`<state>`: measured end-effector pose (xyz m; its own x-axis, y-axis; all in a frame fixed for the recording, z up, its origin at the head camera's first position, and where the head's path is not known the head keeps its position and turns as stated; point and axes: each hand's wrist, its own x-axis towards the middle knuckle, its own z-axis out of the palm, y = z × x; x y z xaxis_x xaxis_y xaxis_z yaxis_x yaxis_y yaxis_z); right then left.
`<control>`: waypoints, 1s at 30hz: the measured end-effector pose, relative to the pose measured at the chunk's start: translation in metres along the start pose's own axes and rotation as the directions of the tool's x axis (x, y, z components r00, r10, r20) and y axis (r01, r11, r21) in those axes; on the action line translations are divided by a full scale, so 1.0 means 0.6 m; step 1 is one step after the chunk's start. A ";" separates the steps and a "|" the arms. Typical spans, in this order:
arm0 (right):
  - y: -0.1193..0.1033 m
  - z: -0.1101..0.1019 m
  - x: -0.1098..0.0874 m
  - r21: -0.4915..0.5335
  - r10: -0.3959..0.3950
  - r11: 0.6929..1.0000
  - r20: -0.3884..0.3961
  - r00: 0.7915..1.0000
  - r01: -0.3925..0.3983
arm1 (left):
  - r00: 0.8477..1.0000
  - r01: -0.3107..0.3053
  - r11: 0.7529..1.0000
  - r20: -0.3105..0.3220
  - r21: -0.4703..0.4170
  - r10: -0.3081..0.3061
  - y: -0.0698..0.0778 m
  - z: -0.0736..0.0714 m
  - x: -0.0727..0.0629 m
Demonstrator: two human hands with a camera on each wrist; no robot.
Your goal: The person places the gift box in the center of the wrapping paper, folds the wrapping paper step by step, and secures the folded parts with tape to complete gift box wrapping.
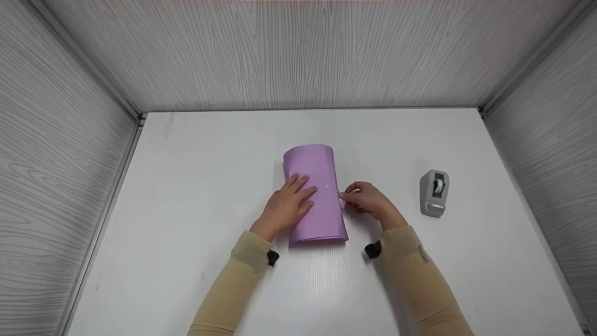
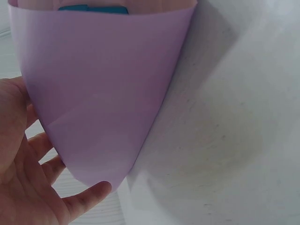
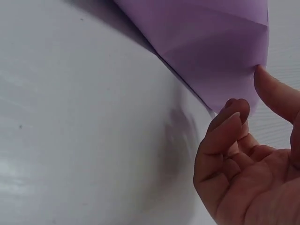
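A purple sheet of paper [image 1: 315,163] lies wrapped into a flattened roll in the middle of the table. Across its left part rests my left hand [image 1: 287,205], fingers spread. The left wrist view shows the paper's near opening, where part of a teal thing [image 2: 108,9] shows inside; the rest of it is hidden. At the roll's right side is my right hand [image 1: 368,199]. In the right wrist view its thumb [image 3: 274,93] touches the creased paper, while the bent fingers stay apart from the thumb, close to the paper's edge.
A grey tape dispenser [image 1: 433,193] with a roll of tape stands on the white table [image 1: 200,177], right of my right hand. Grey wood-grain panels [image 1: 298,56] rise at the back and both sides. A small black device [image 1: 373,250] sits at each wrist.
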<state>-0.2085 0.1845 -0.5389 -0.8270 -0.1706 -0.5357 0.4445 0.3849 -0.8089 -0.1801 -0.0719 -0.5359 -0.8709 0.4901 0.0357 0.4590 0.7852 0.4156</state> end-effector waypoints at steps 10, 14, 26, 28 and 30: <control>0.014 0.026 -0.024 -0.199 -0.370 0.919 -0.134 0.919 0.340 | 1.000 0.002 1.000 0.008 -0.005 -0.002 0.001 0.001 0.001; 0.020 0.042 -0.043 -0.305 -0.451 0.873 -0.203 0.869 0.381 | 1.000 -0.001 1.000 0.005 -0.003 0.001 0.000 0.000 0.001; 0.042 0.070 -0.077 -0.152 -0.341 0.936 -0.155 0.927 0.318 | 1.000 -0.024 1.000 -0.010 0.011 0.025 -0.002 0.001 -0.001; 0.045 0.072 -0.080 -0.148 -0.327 0.941 -0.163 0.931 0.304 | 1.000 -0.021 1.000 -0.008 0.007 0.021 -0.003 0.002 -0.001; 0.047 0.073 -0.083 -0.137 -0.319 0.945 -0.173 0.932 0.298 | 1.000 -0.017 1.000 -0.005 -0.013 0.017 -0.003 0.003 -0.001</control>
<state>-0.1397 0.1640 -0.5459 -0.9719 -0.1249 -0.1993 0.1263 0.4375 -0.8903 -0.1800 -0.0733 -0.5383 -0.8637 0.5018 0.0472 0.4718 0.7718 0.4263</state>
